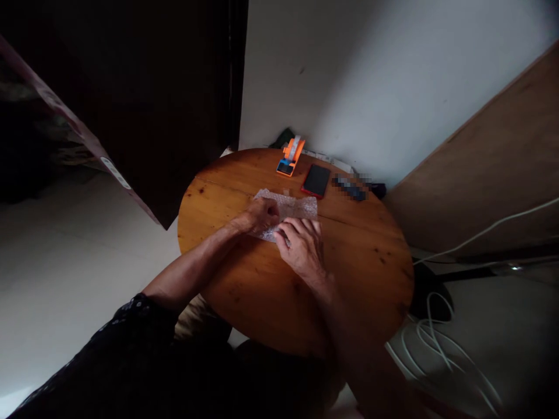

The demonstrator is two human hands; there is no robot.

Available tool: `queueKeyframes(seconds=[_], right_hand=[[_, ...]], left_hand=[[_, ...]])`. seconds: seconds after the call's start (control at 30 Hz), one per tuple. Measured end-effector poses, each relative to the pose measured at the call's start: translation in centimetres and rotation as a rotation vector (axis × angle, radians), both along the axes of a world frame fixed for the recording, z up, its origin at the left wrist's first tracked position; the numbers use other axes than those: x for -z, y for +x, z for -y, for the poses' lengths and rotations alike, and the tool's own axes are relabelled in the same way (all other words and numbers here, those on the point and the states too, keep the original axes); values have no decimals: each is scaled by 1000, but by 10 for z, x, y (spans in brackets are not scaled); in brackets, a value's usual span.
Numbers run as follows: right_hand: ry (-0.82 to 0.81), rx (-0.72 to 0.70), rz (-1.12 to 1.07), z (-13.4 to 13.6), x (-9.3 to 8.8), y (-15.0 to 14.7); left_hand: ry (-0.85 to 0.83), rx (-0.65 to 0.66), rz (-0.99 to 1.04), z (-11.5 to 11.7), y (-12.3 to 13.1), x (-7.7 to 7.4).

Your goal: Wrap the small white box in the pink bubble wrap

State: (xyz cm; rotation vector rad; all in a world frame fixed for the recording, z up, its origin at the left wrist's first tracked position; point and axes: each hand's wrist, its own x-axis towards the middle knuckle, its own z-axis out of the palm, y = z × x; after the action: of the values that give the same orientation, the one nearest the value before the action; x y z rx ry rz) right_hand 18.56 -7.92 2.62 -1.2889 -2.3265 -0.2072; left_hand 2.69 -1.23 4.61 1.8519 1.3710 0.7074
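A sheet of clear bubble wrap (pixel 293 206) lies on a round wooden table (pixel 349 273). My left hand (pixel 258 216) rests on the sheet's left part, fingers curled in a loose fist on the wrap. On its near edge my right hand (pixel 301 247) has its fingers bent down, pinching the wrap. What may lie inside the wrap under the hands is hidden. An orange tape dispenser (pixel 290 156) stands at the table's far edge. To its right lies a dark phone in a red case (pixel 316 180).
A small dark object (pixel 351 187), blurred, lies right of the phone. A white wall stands behind the table, a wooden board (pixel 489 157) leans at right, and white cables (pixel 441 343) coil on the floor. A dark door is at left.
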Motion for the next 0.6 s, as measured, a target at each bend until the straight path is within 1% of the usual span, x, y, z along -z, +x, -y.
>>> queueKeyframes(seconds=[0.13, 0.3, 0.4, 0.5, 0.6], right_hand=[[-1, -15, -5, -3, 2, 4], [-6, -30, 18, -4, 2, 5], [-16, -19, 37, -4, 1, 5], [-25, -16, 51, -4, 1, 5], [-41, -21, 60, -6, 1, 6]], left_hand=[[2, 23, 17, 1, -1, -3], [-12, 29, 7, -1, -4, -3], [-19, 53, -32, -5, -16, -4], [3, 110, -107, -9, -32, -5], [35, 102, -208, -13, -40, -3]])
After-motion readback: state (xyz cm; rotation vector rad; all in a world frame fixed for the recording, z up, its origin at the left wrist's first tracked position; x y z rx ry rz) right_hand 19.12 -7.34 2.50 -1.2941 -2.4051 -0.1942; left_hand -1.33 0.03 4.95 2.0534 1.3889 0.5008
